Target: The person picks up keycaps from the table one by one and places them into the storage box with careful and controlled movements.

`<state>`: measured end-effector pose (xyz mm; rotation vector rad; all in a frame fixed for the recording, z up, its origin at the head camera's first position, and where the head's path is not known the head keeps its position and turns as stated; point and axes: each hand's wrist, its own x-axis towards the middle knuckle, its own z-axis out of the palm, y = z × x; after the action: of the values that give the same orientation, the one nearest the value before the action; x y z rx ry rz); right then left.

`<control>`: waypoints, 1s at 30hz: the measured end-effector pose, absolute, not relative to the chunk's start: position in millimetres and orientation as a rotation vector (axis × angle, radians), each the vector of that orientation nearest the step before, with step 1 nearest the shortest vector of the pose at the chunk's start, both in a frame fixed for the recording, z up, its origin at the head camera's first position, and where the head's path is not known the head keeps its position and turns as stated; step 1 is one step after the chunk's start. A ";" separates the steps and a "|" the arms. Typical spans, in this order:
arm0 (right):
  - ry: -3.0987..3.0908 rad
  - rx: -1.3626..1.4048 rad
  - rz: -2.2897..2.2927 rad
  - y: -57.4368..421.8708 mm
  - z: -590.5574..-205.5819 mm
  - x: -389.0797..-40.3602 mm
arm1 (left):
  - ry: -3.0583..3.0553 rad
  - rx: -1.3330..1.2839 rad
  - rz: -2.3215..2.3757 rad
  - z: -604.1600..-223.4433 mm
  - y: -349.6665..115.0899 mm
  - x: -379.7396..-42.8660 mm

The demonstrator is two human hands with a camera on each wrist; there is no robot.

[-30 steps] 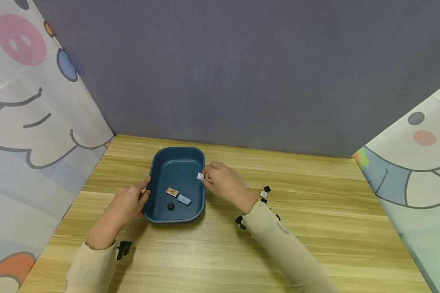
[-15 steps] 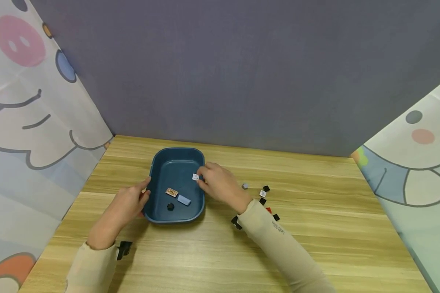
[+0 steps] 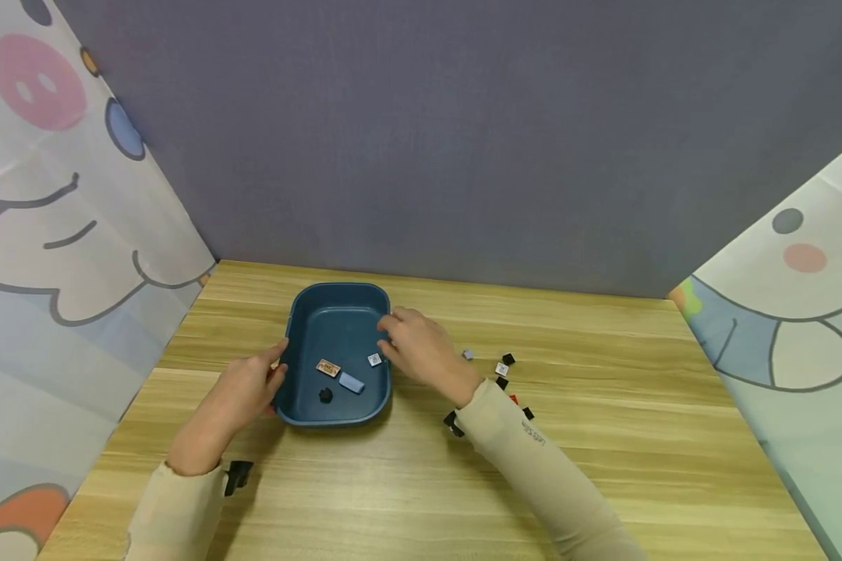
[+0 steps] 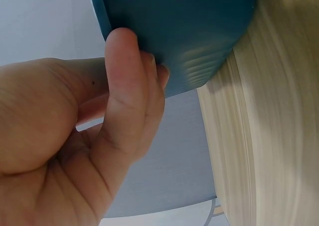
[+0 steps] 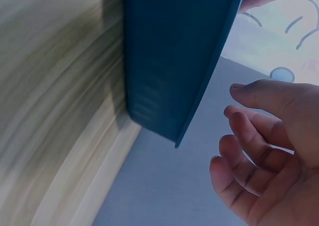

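Observation:
At the left side of the blue tray [image 3: 340, 300], my left hand [image 3: 242, 389] touches the outer wall with its fingertips near the rim. The left wrist view shows these bent fingers [image 4: 124, 71] against the wall. Over the tray's right rim is my right hand [image 3: 421, 351], its thumb and fingers apart and holding nothing. A small white square keycap [image 3: 374, 360] with a printed mark lies in the tray below them. Also inside are an orange printed keycap [image 3: 328, 368], a longer light blue one [image 3: 352, 382] and a black one [image 3: 326, 396].
On the wooden table [image 3: 603, 436], right of the tray, lie several small pieces: white [image 3: 501, 369], black [image 3: 508, 358], pale lilac [image 3: 468, 354] and red [image 3: 514, 399]. A grey panel [image 3: 449, 156] stands behind the table, with cartoon-printed sheets [image 3: 112, 234] at both sides.
The white keycap, earlier pinched in my right hand, has been let go and now lies in the tray. My right hand shifted slightly left, then its fingers parted. The left hand stayed put.

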<state>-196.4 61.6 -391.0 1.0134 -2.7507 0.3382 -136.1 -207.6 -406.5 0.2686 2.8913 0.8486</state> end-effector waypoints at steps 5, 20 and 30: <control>-2.734 0.969 0.343 78.6 -390.0 -194.6 | 2.893 0.284 0.842 -406.0 -206.3 -136.8; -2.778 0.864 0.336 156.1 -396.7 -184.2 | 2.870 0.295 0.868 -404.6 -210.0 -136.0; -2.845 0.757 0.350 204.0 -403.1 -171.5 | 2.852 0.273 0.893 -406.5 -212.8 -137.2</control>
<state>-171.5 204.0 -403.1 0.7573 -2.8445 0.3499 -137.2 -212.8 -406.5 0.2730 2.8522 0.8928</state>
